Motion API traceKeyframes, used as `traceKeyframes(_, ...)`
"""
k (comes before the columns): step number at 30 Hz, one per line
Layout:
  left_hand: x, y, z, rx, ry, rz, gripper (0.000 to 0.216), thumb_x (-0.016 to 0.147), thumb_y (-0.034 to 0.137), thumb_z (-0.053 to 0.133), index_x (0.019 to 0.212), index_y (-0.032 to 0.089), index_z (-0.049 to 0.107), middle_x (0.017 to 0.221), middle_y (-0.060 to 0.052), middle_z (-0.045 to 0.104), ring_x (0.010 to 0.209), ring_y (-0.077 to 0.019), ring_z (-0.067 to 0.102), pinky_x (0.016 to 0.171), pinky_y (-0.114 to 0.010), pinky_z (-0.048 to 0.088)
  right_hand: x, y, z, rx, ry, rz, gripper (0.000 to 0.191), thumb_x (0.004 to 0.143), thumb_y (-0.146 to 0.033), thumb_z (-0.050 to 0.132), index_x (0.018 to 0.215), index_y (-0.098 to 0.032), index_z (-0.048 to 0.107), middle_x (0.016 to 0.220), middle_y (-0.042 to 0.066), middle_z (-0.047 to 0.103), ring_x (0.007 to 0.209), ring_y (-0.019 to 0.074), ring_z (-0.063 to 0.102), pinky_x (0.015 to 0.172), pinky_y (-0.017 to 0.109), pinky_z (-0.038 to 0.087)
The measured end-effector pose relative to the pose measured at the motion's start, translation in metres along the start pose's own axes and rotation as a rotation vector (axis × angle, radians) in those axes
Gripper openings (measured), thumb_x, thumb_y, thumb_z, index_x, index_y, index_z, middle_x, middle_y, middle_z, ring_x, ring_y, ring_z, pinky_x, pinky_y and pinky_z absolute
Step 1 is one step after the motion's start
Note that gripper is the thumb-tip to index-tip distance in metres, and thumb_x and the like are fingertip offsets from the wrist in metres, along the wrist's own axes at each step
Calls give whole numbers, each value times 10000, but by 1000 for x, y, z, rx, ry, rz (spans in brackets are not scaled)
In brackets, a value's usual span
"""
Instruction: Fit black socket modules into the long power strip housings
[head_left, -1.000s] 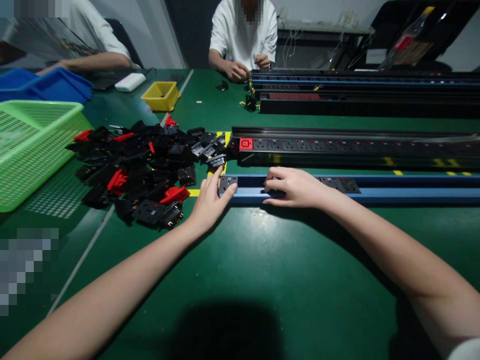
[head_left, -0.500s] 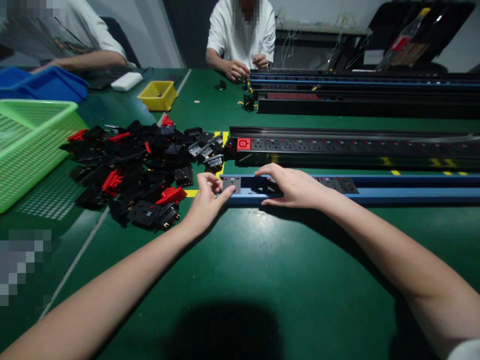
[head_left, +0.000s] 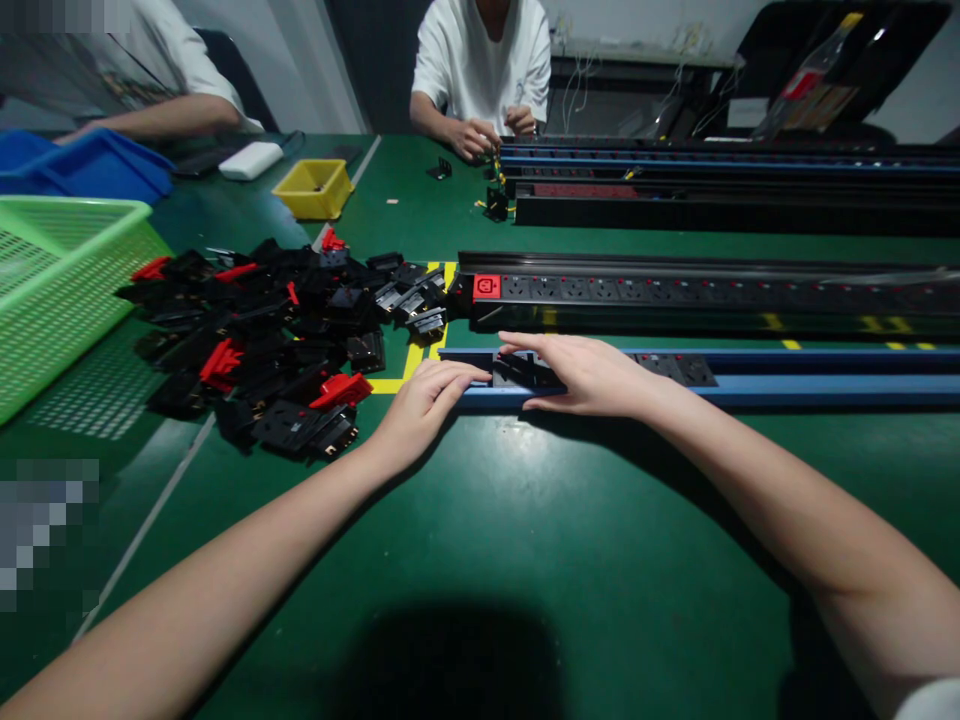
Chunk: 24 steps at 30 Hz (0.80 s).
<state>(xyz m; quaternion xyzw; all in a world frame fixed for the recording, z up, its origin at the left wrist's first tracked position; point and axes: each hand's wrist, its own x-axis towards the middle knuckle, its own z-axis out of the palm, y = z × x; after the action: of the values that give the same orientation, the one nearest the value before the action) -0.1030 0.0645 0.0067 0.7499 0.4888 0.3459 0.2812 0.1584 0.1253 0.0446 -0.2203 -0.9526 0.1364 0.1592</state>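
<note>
A long blue metal channel (head_left: pixel 817 388) lies across the table before me, with black socket modules (head_left: pixel 679 369) set in its trough. My left hand (head_left: pixel 431 402) is at the channel's left end. Its fingers are stretched out into the trough, their tips at the left edge of a black socket module (head_left: pixel 503 371). Further right, my right hand (head_left: pixel 592 375) spans the channel, thumb on the near edge and fingers at the far edge. A dark module (head_left: pixel 534 373) sits tilted beneath its palm, partly hidden.
A heap of black and red socket modules (head_left: pixel 285 330) lies left, beside a green basket (head_left: pixel 67 260). A black power strip (head_left: pixel 645 290) lies behind the channel. Beyond are a yellow bin (head_left: pixel 313 195), blue trays (head_left: pixel 112 165), more strips (head_left: pixel 712 210) and two people sitting.
The socket module at my left fingers has slid right along the channel. My left hand has let go of its pinch and stretched its fingers behind it. The right hand stays nearly still.
</note>
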Motion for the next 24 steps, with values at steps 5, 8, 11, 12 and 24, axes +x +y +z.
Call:
traceKeyframes(5, 1, -2, -1, 25, -39, 50, 365, 1005, 401, 417, 1187, 267, 703, 1183, -44, 699, 1130, -228, 592, 1036, -428, 409, 0, 0, 0, -54, -15, -9, 889, 842, -377, 716, 1558, -247, 205, 1431, 113, 560, 1252, 275, 589, 983, 433, 515)
traceKeyframes(8, 1, -3, 0, 51, -54, 48, 371, 992, 432, 433, 1189, 284, 711, 1171, -58, 678, 1133, -235, 580, 1035, -435, 423, -1, -1, 0, -98, -16, -19, 875, 848, -374, 707, 1556, -246, 211, 1429, 128, 558, 1229, 291, 605, 959, 445, 526)
traceKeyframes(11, 0, -3, 0, 65, -59, 57, 362, 982, 439, 452, 1173, 290, 721, 1170, -61, 670, 1144, -240, 573, 1049, -448, 421, 0, -3, 0, -129, -17, -35, 826, 876, -374, 677, 1551, -230, 223, 1427, 138, 554, 1229, 291, 604, 956, 437, 528)
traceKeyframes(12, 0, -4, 0, 74, -59, 66, 356, 980, 435, 459, 1173, 292, 722, 1173, -60, 668, 1150, -242, 569, 1055, -454, 416, 0, -4, 0, -138, -18, -41, 807, 888, -375, 664, 1549, -222, 228, 1430, 144, 550, 1233, 292, 600, 959, 435, 527)
traceKeyframes(24, -1, -3, 2, 99, -50, 97, 316, 960, 409, 513, 1171, 301, 721, 1126, -62, 647, 1105, -233, 580, 1011, -421, 440, 0, -5, 0, -157, -20, -19, 846, 886, -392, 662, 1556, -219, 176, 1396, 155, 545, 1183, 300, 618, 880, 406, 546)
